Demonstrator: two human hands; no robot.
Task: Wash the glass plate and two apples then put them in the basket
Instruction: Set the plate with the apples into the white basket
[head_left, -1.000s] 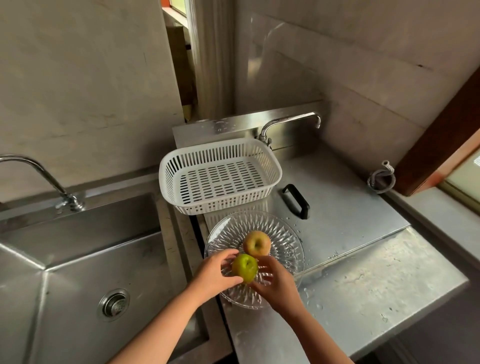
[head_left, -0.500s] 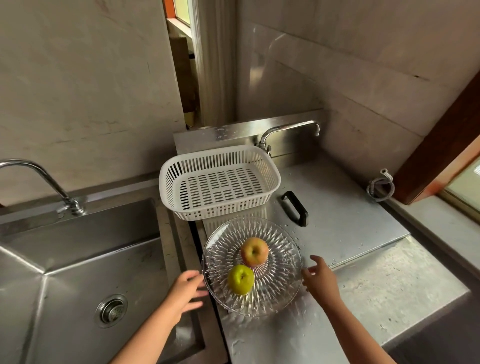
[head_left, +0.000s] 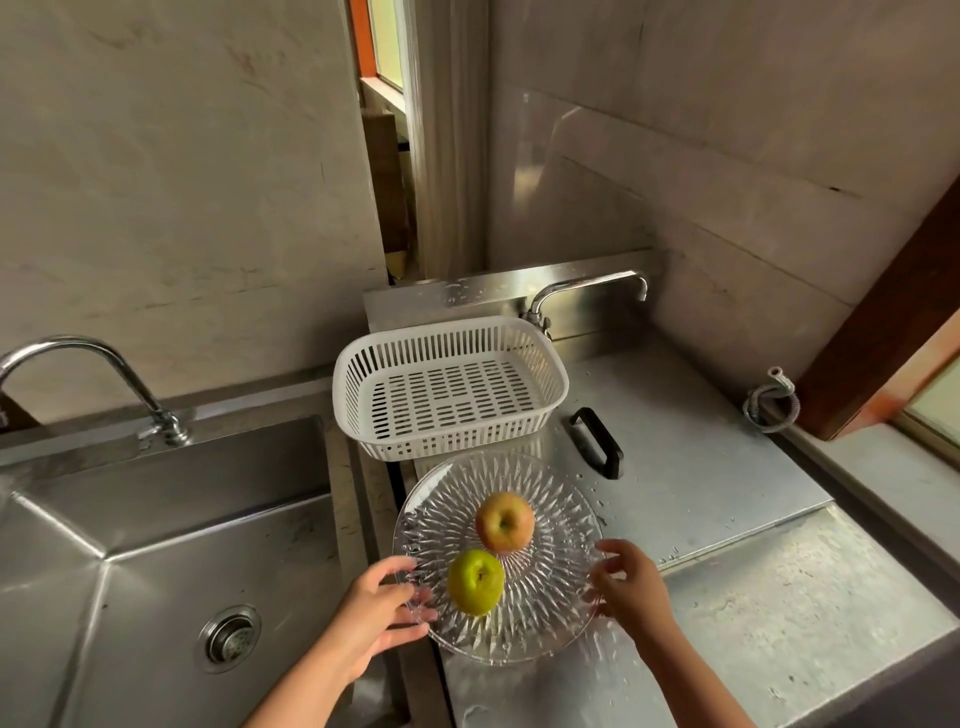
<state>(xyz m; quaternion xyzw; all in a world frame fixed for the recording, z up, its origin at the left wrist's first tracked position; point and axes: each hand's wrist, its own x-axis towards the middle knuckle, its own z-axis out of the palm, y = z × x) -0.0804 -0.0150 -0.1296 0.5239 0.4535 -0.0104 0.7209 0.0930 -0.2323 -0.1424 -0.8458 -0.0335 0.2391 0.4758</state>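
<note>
So, both hands are at the glass plate (head_left: 561, 499), which sits on the steel counter (head_left: 779, 597) just in front of the white basket (head_left: 452, 395). The left hand (head_left: 371, 621) grips the plate's left rim — thumb on top of the edge, fingers curled beneath it. The right hand (head_left: 631, 587) is at the right rim with fingers spread and loosely bent, fingertips touching or just beside the edge; whether it has actually closed on the glass I cannot tell. Two apples lie on the plate: a green apple (head_left: 475, 582) near the front, stem side up, and a red-yellow apple (head_left: 505, 521) just behind it, near the plate's centre, the two close but apart. The basket holds nothing and stands against the back ledge beside a small faucet (head_left: 587, 291). A black handle (head_left: 597, 441) lies on the counter right of the basket. To the left — a deep steel sink (head_left: 156, 545) with a drain (head_left: 231, 639) and a curved tap (head_left: 88, 374). Water drops speckle the counter.
</note>
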